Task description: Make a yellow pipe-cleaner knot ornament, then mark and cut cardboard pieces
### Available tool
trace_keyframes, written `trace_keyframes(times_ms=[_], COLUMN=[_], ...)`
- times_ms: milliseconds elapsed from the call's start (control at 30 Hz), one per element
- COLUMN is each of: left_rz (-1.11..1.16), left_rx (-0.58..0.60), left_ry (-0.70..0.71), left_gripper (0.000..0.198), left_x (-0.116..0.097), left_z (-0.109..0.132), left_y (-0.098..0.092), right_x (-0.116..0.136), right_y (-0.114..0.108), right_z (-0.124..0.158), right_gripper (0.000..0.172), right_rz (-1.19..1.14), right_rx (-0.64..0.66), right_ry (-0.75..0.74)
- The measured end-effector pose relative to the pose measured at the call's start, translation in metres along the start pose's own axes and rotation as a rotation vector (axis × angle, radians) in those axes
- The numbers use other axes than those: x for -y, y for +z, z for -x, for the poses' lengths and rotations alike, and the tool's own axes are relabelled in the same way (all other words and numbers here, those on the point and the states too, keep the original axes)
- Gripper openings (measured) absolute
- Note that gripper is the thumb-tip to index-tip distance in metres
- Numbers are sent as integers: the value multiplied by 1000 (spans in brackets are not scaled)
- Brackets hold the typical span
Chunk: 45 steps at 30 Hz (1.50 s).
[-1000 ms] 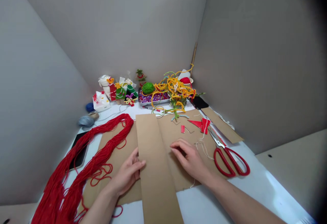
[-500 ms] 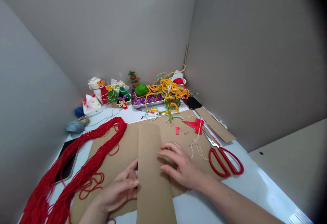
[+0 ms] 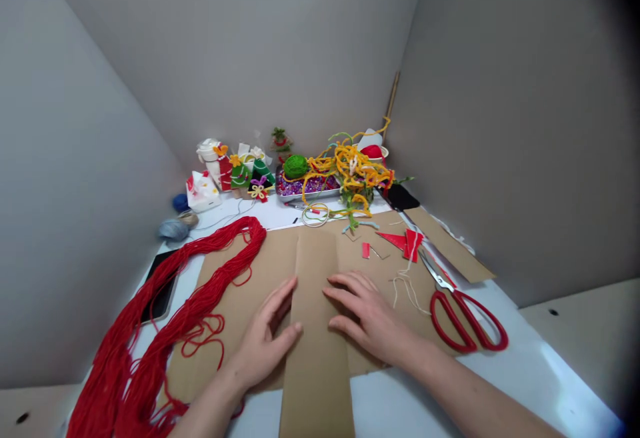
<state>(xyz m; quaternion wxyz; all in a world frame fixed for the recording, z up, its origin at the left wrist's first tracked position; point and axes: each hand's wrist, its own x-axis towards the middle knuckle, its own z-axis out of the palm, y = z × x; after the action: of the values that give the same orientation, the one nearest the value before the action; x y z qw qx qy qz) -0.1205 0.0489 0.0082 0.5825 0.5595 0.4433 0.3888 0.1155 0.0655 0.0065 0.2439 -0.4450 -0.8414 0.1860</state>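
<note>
Head camera view, looking down at a white tabletop (image 3: 500, 385) set in a grey-walled corner. Nearest, a long brown cardboard strip (image 3: 315, 358) runs away from the viewer, lying on top of a wider cardboard sheet (image 3: 235, 298). The person's left hand (image 3: 265, 341) rests flat and open at the strip's left edge, thumb on the strip and fingers stretched along its side. Their right hand (image 3: 373, 318) lies flat and open at the strip's right edge, fingers spread across strip and sheet; neither hand grips anything. To the left, a thick hank of red yarn (image 3: 150, 331) trails over the sheet and partly covers a black phone (image 3: 160, 291). To the right, red-handled scissors (image 3: 465, 318) lie on the sheet's edge, near loose white string (image 3: 405, 285) and red paper scraps (image 3: 405, 241). Beyond them lies a second cardboard strip (image 3: 450, 245). Farther back, against the wall, sit a metal tray of purple beads (image 3: 305, 188), a green yarn ball (image 3: 296, 166), a tangle of orange cord (image 3: 355, 168), small decorated craft pieces (image 3: 235, 171) and a bluish yarn ball (image 3: 174, 229).
</note>
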Motion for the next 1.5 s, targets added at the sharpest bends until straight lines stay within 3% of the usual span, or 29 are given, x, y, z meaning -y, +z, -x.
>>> trace_keyframes(times_ms=[100, 167, 333, 433, 533, 633, 767, 867, 1033, 1200, 1267, 1367, 1500], left_rz=[-286, -346, -308, -304, -381, -767, -1287, -1428, -1446, -1485, -1346, -1085, -945], left_rx=[-61, -61, -158, -183, -208, -235, -237, -202, -229, -299, -233, -19, -17], left_ry=[160, 202, 178, 109, 35, -11, -317, -466, -512, -411, -327, -282, -230], left_gripper=[43, 40, 34, 41, 49, 59, 74, 69, 62, 42, 39, 47, 52], left_x=[-4, -7, -19, -36, -57, -67, -58, -43, -34, -70, -91, -113, -112], left_z=[1, 0, -1, 1, 5, 14, 36, 53, 59, 62, 66, 62, 18], left_y=[4, 6, 10, 1, -29, -75, -130, -147, -145, -117, -98, -75, -77], right_x=[-2, -4, -10, -15, -16, -14, -9, -6, -6, -9, -8, -7, -5], right_y=[2, 3, 9, 13, 14, 11, 6, 4, 3, 6, 6, 5, 3], right_z=[1, 1, 2, 2, 3, 3, 2, 3, 3, 3, 3, 4, 4], right_gripper=[33, 31, 30, 30, 31, 29, 26, 26, 26, 26, 27, 29, 29], right_rz=[23, 31, 44, 52, 60, 58, 52, 48, 41, 31, 31, 32, 31], right_rx=[7, 10, -5, -11, -25, -22, -13, -9, -24, -14, 2, 13, 21], right_ry=[-20, -34, -66, -77, -87, -87, -63, -51, -41, -34, -24, -15, -17])
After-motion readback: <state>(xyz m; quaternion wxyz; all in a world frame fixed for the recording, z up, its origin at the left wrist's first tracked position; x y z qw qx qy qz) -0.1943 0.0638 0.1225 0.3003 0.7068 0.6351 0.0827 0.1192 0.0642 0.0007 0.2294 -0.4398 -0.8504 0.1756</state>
